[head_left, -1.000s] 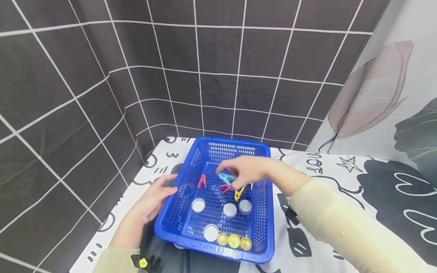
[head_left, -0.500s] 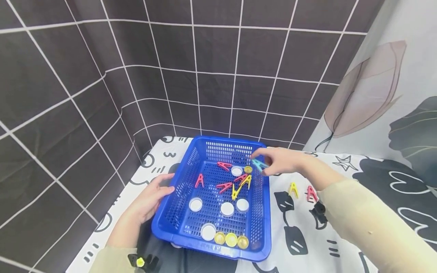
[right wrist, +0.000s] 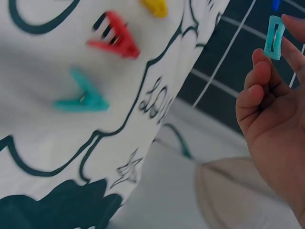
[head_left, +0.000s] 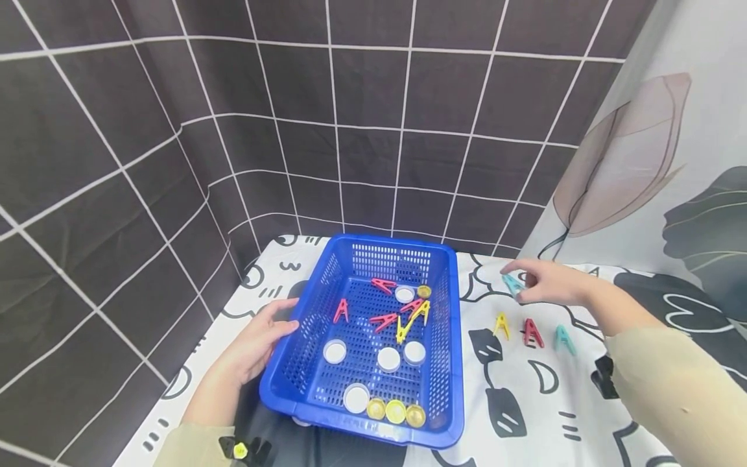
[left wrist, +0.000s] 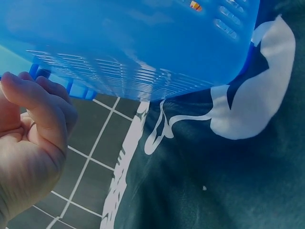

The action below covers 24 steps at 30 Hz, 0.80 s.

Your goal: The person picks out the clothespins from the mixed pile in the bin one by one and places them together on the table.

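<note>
One turquoise clip (head_left: 513, 285) is pinched in my right hand (head_left: 546, 283), raised beyond the right side of the blue basket (head_left: 457, 389). Also right of the basket, a yellow clip (head_left: 501, 322), a red clip (head_left: 532, 329) and a second turquoise clip (head_left: 563, 335) rest in a row on the printed cloth (head_left: 543, 421), the yellow nearest the basket. My left hand (head_left: 255, 344) touches the basket's left rim; whether it truly grips, I cannot tell. Inside the basket lie more red clips (head_left: 342, 303), more yellow clips (head_left: 402, 335), round white pieces (head_left: 388, 359) and gold pieces (head_left: 395, 411). I judge the step in hand to be placing this clip outside the basket; that calls for lowering it clear of its neighbours, then easing my pinch.
</note>
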Each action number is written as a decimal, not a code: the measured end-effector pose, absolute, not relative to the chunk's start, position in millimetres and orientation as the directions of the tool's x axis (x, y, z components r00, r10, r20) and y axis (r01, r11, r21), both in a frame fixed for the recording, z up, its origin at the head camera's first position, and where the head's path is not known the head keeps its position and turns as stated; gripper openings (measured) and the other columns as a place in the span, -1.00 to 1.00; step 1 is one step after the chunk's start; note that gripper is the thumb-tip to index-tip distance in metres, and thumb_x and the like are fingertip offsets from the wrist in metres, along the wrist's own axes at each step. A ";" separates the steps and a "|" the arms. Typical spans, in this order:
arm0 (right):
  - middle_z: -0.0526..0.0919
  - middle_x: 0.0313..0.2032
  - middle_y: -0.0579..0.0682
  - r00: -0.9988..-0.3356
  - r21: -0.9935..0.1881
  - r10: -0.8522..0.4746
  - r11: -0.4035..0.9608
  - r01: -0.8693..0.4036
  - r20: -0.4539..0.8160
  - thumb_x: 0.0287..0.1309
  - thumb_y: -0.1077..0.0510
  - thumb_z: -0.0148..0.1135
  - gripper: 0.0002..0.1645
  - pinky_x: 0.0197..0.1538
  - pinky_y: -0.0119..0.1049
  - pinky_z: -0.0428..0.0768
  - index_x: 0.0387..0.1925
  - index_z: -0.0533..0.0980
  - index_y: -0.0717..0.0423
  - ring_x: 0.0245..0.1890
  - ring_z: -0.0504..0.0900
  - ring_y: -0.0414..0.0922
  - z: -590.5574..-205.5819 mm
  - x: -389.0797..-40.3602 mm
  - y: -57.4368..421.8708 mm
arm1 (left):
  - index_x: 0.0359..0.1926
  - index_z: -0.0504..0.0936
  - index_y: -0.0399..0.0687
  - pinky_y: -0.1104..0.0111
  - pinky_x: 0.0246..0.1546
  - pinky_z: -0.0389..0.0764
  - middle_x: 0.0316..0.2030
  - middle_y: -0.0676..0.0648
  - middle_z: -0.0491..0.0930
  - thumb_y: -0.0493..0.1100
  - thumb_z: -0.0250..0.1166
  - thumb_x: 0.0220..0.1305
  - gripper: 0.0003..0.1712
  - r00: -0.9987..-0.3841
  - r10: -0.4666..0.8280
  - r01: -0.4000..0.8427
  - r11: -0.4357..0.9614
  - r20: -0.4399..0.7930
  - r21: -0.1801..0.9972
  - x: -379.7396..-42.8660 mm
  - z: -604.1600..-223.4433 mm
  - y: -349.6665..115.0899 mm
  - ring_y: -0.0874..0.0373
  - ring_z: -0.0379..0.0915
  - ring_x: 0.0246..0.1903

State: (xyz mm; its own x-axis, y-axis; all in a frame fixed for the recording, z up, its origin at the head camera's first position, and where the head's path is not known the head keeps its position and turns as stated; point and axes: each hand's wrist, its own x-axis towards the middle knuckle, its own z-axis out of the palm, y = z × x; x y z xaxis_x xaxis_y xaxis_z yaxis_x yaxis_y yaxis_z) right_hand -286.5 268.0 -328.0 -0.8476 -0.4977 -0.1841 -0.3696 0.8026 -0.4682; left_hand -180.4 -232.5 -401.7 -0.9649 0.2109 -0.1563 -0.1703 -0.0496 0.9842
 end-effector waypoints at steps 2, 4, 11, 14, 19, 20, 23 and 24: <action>0.49 -0.28 0.02 -0.852 -0.470 -0.490 0.805 -0.362 -0.183 0.02 0.06 0.27 -0.32 -0.34 -0.25 0.49 0.19 0.32 0.13 -0.33 0.46 -0.09 -330.1 -284.9 278.0 | 0.37 0.03 -0.17 0.04 -0.22 0.61 -0.11 -0.33 0.55 -0.24 0.13 0.30 -0.31 -0.964 0.220 -0.164 -0.053 -0.149 0.985 -180.5 -401.7 -232.2 -0.08 0.59 -0.23; 0.50 -0.30 0.02 -0.859 -0.470 -0.479 0.810 -0.352 -0.182 0.01 0.07 0.27 -0.31 -0.34 -0.24 0.49 0.19 0.32 0.16 -0.34 0.47 -0.09 -332.0 -283.4 287.1 | 0.37 0.03 -0.19 0.04 -0.22 0.61 -0.12 -0.33 0.56 -0.24 0.12 0.30 -0.31 -0.964 0.227 -0.158 -0.053 -0.142 0.986 -180.7 -402.0 -232.1 -0.08 0.60 -0.23; 0.52 -0.26 0.05 -0.887 -0.452 -0.398 0.852 -0.264 -0.232 0.05 0.00 0.25 -0.24 -0.33 -0.23 0.49 0.24 0.25 0.21 -0.32 0.49 -0.09 -339.4 -278.3 315.5 | 0.36 0.04 -0.16 0.04 -0.21 0.61 -0.09 -0.35 0.54 -0.23 0.12 0.31 -0.32 -0.965 0.218 -0.159 -0.044 -0.146 0.986 -181.2 -402.7 -232.3 -0.10 0.59 -0.22; 0.49 -0.30 0.05 -0.899 -0.442 -0.359 0.869 -0.223 -0.252 0.06 -0.01 0.24 -0.23 -0.37 -0.24 0.47 0.24 0.23 0.24 -0.34 0.47 -0.07 -345.2 -275.6 329.3 | 0.37 0.03 -0.15 0.03 -0.20 0.61 -0.07 -0.36 0.52 -0.22 0.12 0.32 -0.32 -0.965 0.219 -0.157 -0.038 -0.145 0.987 -181.7 -402.8 -232.7 -0.11 0.59 -0.20; 0.49 -0.31 0.07 -0.910 -0.427 -0.318 0.885 -0.184 -0.268 0.07 -0.02 0.23 -0.21 -0.38 -0.18 0.51 0.24 0.20 0.29 -0.35 0.50 -0.03 -355.5 -271.3 351.3 | 0.37 0.02 -0.14 0.03 -0.20 0.60 -0.07 -0.37 0.53 -0.22 0.11 0.32 -0.32 -0.963 0.226 -0.162 -0.043 -0.148 0.986 -182.2 -404.4 -233.5 -0.11 0.59 -0.20; 0.50 -0.29 0.10 -0.911 -0.428 -0.314 0.886 -0.181 -0.266 0.07 -0.02 0.23 -0.20 -0.36 -0.14 0.54 0.24 0.20 0.31 -0.34 0.52 -0.02 -357.1 -270.6 355.1 | 0.37 0.03 -0.14 0.03 -0.20 0.61 -0.07 -0.36 0.53 -0.22 0.11 0.32 -0.32 -0.962 0.227 -0.164 -0.045 -0.149 0.985 -182.2 -404.8 -233.6 -0.11 0.59 -0.20; 0.53 -0.25 0.19 -0.914 -0.423 -0.297 0.892 -0.161 -0.278 0.09 -0.03 0.23 -0.18 -0.32 -0.02 0.57 0.24 0.18 0.33 -0.32 0.55 0.01 -361.1 -268.4 365.2 | 0.37 0.03 -0.13 0.03 -0.21 0.61 -0.08 -0.35 0.54 -0.22 0.11 0.32 -0.33 -0.962 0.229 -0.167 -0.053 -0.151 0.985 -182.1 -405.6 -234.0 -0.11 0.59 -0.20; 0.53 -0.23 0.22 -0.914 -0.418 -0.290 0.895 -0.154 -0.285 0.09 -0.04 0.23 -0.18 -0.30 0.01 0.58 0.24 0.18 0.33 -0.31 0.56 0.02 -362.3 -267.7 368.3 | 0.37 0.03 -0.13 0.03 -0.21 0.61 -0.08 -0.35 0.54 -0.22 0.11 0.32 -0.33 -0.962 0.230 -0.167 -0.055 -0.150 0.984 -182.0 -405.6 -234.2 -0.11 0.59 -0.20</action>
State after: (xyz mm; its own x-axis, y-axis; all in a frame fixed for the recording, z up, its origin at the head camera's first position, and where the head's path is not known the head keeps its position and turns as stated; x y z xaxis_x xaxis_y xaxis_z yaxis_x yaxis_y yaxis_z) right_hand -267.7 368.3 -362.3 -0.9136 -0.2903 -0.2847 -0.1543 0.8953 -0.4179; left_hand -182.0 -234.2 -405.6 -0.9615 0.2299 -0.1504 -0.1670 -0.0545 0.9844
